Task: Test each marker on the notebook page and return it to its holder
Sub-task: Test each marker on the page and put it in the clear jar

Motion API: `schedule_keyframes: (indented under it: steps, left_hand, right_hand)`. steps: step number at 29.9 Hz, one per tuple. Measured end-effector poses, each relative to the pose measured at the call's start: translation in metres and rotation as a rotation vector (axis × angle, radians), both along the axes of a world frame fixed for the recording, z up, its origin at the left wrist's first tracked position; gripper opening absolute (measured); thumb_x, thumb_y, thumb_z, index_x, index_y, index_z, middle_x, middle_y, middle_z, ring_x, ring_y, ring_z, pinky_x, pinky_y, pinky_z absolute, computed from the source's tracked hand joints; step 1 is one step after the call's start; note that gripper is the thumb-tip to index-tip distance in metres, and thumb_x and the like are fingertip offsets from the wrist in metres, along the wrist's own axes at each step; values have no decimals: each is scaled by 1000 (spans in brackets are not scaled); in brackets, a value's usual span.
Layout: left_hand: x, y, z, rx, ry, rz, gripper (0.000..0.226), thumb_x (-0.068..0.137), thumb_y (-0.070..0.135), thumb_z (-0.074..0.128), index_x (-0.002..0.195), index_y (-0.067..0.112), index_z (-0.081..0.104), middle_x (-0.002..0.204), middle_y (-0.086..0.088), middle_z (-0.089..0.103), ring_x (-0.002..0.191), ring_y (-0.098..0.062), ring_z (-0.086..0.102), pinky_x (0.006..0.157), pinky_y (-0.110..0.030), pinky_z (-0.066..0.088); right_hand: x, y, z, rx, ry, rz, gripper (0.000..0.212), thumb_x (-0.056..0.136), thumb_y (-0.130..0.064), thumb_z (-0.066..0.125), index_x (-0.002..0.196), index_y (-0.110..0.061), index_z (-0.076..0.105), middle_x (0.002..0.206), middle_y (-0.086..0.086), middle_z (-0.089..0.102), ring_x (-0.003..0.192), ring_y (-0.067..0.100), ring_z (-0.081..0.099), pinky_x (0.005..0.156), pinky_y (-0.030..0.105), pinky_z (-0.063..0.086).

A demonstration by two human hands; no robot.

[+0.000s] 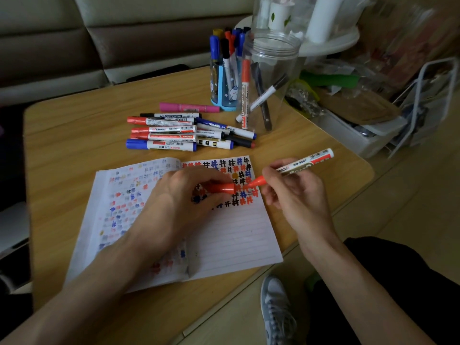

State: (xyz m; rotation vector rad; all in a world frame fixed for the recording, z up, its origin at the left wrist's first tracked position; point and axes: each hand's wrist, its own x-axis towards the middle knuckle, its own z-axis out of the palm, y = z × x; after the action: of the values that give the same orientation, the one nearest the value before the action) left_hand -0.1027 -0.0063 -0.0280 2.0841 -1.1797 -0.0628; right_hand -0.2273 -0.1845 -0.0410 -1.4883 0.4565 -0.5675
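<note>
An open lined notebook (pixel 231 235) lies on the wooden table, its right page marked with rows of red, blue and black hash signs. My right hand (pixel 296 192) grips a white red-inked marker (pixel 306 163), its uncapped red tip over the marks. My left hand (pixel 181 202) rests on the page and pinches the red cap (pixel 222 188), which sits just left of the tip. A pile of capped markers (pixel 184 133) lies beyond the notebook. A blue holder (pixel 224 90) and a clear jar (pixel 268 80) stand behind, both with markers inside.
A pink marker (pixel 189 107) lies beside the blue holder. A white basket and cluttered packaging (pixel 368 113) sit off the table's right edge. A sofa (pixel 99 38) runs behind the table. My grey shoe (pixel 276 312) shows below the table's front edge.
</note>
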Motion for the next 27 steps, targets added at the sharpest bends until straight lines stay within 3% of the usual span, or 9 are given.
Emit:
schedule_keyframes:
  steps: [7,12,16,19,23,27]
  left_hand:
    - [1,-1,0,-32,5,-2,28,87,35,74,115,34,73,92,41,52,92,28,53,80,4,39]
    - [1,-1,2,-65,29,-34,36,85,54,59,114,36,72,93,36,62,93,16,63,80,-4,47]
    - [3,1,-1,-74,84,-12,42,82,60,56,115,37,72,97,24,72,92,6,68,81,-18,56]
    - [1,3,1,-106,98,1,42,83,54,60,118,34,73,101,20,74,92,1,69,83,-29,59]
    - [2,4,8,-157,116,49,36,80,45,66,113,35,75,90,20,72,82,-6,68,74,-28,55]
    - [1,3,9,-175,172,73,28,83,25,79,109,32,78,90,24,73,84,-6,70,77,-28,55]
  right_hand:
    - [3,7,5,16,-91,112,11,96,-8,68,103,0,66,78,11,70,66,18,64,61,18,51]
    - [4,11,2,-104,-86,183,16,92,-9,74,106,-1,71,82,0,73,69,10,67,65,20,53]
    - [5,13,3,-27,-81,160,27,99,-24,62,108,-1,72,84,15,74,69,24,68,62,28,53]
    - [7,16,1,-73,-87,128,26,101,-23,60,105,0,72,83,17,73,70,24,69,63,28,56]
    - [9,24,0,-49,-150,150,19,101,-13,60,109,-1,72,84,20,72,74,23,69,68,27,58]
    - [8,25,1,-65,-163,140,19,100,-14,61,110,-2,72,84,17,73,76,25,72,72,29,59]
